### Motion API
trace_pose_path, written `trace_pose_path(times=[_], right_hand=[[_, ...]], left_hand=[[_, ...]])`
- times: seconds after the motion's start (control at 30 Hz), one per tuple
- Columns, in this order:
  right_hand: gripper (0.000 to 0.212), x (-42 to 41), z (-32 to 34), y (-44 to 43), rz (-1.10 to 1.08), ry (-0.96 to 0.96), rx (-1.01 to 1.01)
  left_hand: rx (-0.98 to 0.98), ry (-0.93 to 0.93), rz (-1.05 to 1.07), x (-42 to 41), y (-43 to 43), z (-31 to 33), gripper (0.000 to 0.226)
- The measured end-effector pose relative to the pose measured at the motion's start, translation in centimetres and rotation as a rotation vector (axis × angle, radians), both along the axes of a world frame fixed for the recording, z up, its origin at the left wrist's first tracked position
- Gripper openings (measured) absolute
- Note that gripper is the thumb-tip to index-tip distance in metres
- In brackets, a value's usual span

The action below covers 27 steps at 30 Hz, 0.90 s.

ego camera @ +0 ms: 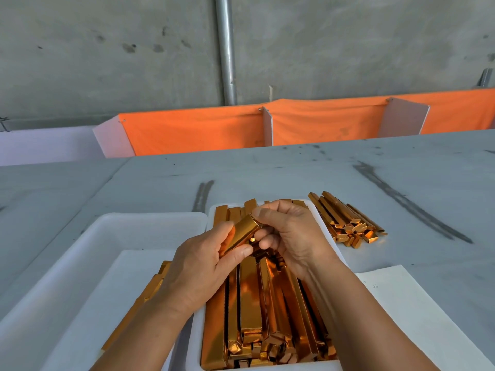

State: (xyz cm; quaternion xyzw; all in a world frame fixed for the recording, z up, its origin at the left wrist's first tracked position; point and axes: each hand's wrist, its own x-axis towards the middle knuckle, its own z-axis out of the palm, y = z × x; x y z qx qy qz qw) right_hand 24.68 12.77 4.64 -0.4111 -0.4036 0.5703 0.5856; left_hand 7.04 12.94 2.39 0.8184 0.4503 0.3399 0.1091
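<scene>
A shiny gold carton sleeve (242, 232) is held above the middle white tray (195, 341). My left hand (198, 266) grips its lower part, thumb on top. My right hand (289, 234) pinches its upper end with thumb and fingers. The tray below is packed with several long gold cartons (257, 303) lying lengthwise. A larger white tray (88, 245) stands to the left, with a few gold cartons (155, 285) partly hidden under my left forearm.
A loose pile of gold cartons (345, 220) lies on the grey table to the right of the trays. A white paper sheet (417, 317) lies at the near right. Orange cloth bins (267, 127) with white dividers line the table's far edge, before a concrete wall.
</scene>
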Motion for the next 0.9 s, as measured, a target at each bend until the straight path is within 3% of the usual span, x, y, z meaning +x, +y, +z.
trace_pose_path(times=[0.27, 0.6, 0.9], right_hand=[[0.008, 0.00, 0.02, -0.22, -0.034, -0.180, 0.075], [0.029, -0.23, 0.05, -0.59, -0.031, -0.233, 0.120], [0.007, -0.10, 0.01, -0.44, 0.008, -0.132, 0.065]], left_hand=[[0.024, 0.046, 0.022, -0.15, 0.15, -0.19, 0.047], [0.066, 0.046, 0.056, -0.13, 0.47, -0.41, 0.053], [0.075, 0.037, 0.058, -0.18, 0.32, -0.22, 0.055]])
